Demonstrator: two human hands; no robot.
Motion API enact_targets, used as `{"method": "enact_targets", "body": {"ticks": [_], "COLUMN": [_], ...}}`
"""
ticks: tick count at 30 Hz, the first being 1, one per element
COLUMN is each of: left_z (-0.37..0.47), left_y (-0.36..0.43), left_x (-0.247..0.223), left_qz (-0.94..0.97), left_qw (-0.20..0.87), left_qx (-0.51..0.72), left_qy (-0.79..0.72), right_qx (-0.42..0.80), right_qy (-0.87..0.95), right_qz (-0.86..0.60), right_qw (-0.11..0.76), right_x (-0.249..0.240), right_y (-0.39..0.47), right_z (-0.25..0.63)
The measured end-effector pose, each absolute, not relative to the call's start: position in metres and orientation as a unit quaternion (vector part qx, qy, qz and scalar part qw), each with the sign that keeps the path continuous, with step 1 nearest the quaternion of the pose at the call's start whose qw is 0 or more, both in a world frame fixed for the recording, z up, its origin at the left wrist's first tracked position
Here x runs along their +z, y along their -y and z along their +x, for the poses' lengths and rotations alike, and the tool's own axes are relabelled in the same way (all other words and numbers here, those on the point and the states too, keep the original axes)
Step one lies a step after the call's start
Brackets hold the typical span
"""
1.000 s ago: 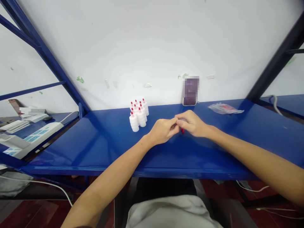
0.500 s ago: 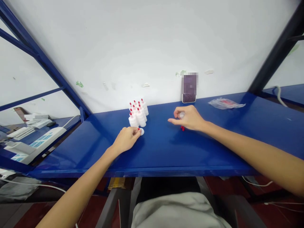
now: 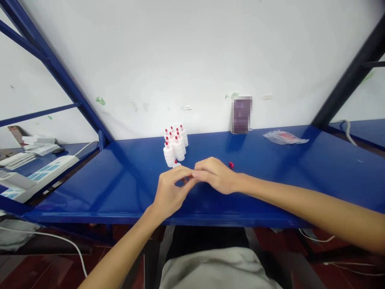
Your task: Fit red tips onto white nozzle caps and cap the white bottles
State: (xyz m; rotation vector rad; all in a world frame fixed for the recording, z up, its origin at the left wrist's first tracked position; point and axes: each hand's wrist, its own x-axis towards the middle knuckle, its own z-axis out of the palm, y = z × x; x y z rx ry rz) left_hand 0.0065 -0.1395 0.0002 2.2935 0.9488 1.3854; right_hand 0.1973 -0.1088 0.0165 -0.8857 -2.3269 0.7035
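Observation:
My left hand (image 3: 172, 192) and my right hand (image 3: 215, 175) meet fingertip to fingertip above the blue table. Both are closed in a pinch, and whatever lies between the fingers is hidden by them. Just behind my left hand is a small whitish round piece with a red tip (image 3: 176, 163), its lower part covered. Beyond it, a tight group of white squeeze bottles (image 3: 179, 150) with red-tipped nozzles stands upright. A few small red caps (image 3: 231, 165) lie on the table behind my right wrist.
A phone-like device with a blurred screen (image 3: 241, 115) leans on the wall. A clear plastic bag (image 3: 285, 137) with something red inside lies at the right on the blue table (image 3: 126, 176). A white power strip (image 3: 45, 174) is at the left, beyond blue frame posts.
My left hand has let go of the small red-tipped piece and moved right. My right hand, which held a translucent whitish round thing, has come left and nearer me to meet it.

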Motion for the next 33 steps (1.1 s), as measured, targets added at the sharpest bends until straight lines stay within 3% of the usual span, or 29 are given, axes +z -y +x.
{"method": "enact_targets", "body": {"ticks": [7, 15, 19, 24, 29, 33], "left_z": [0.004, 0.007, -0.014, -0.042, -0.044, -0.043], "left_y": [0.137, 0.134, 0.117, 0.09, 0.077, 0.08], "left_x": [-0.009, -0.002, 0.011, 0.013, 0.005, 0.002], "left_qz": [0.816, 0.792, 0.763, 0.783, 0.816, 0.818], "left_qw": [0.132, 0.148, 0.146, 0.031, -0.071, -0.112], "left_qx": [0.46, 0.493, 0.486, 0.369, 0.23, 0.207], "left_qy": [-0.324, -0.328, -0.399, -0.5, -0.526, -0.524], "right_qx": [0.197, 0.256, 0.218, 0.172, 0.195, 0.224], "right_qy": [0.885, 0.884, 0.857, 0.789, 0.772, 0.769], "right_qz": [-0.368, -0.257, -0.331, -0.437, -0.49, -0.501], "right_qw": [0.209, 0.296, 0.33, 0.395, 0.355, 0.328], "right_x": [0.018, 0.015, 0.026, 0.036, 0.026, 0.016], "right_y": [0.117, 0.113, 0.097, 0.068, 0.059, 0.059], "right_z": [0.186, 0.184, 0.203, 0.262, 0.306, 0.311]}}
